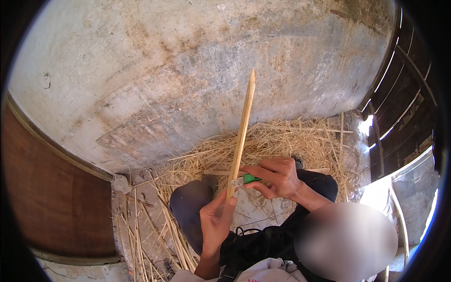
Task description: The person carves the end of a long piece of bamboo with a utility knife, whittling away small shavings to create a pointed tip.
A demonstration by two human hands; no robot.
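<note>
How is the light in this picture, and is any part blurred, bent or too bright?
Head view: soft daylight lies on the wall, the straw and both hands, which are sharp; the left hand holds a wooden stick; glare burns out the gaps at the right; a blurred oval sits lower right; straight edges bend near the dark rim.

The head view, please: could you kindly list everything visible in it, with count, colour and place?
wooden stick: one, pale tan, upright at centre, pointed top
small tool: one, green handle, against the stick's lower part
straw: a heap, yellow, on the ground by the wall
wall: one, grey and stained, across the top
wooden panel: one, brown, at left
dark slats: several, at right
left hand: one, gripping the stick's lower end
right hand: one, holding the green tool at the stick
</note>
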